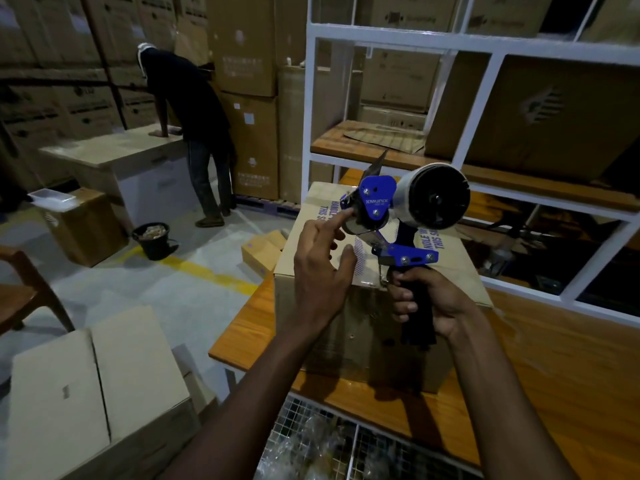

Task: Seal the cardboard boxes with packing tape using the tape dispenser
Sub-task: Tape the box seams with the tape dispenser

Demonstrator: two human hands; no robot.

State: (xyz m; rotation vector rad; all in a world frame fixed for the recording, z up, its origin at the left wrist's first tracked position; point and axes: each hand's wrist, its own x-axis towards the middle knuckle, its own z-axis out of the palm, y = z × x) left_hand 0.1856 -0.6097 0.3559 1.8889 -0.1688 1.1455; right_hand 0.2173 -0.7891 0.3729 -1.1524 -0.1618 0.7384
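A blue and black tape dispenser [391,216] with a roll of clear tape [433,199] is held up above a closed cardboard box [332,320] printed with blue handling text. My right hand [426,299] grips the dispenser's black handle. My left hand [322,268] is raised beside the dispenser's front roller, its index finger stretched out and touching the roller end, thumb extended. The box stands on an orange wooden table [540,375].
A white metal shelf frame [485,50] holding cartons stands behind the table. Another closed box [90,386] sits at lower left on the floor. A person [190,109] leans on a large carton at back left, near a black bucket [152,237]. Stacked cartons line the walls.
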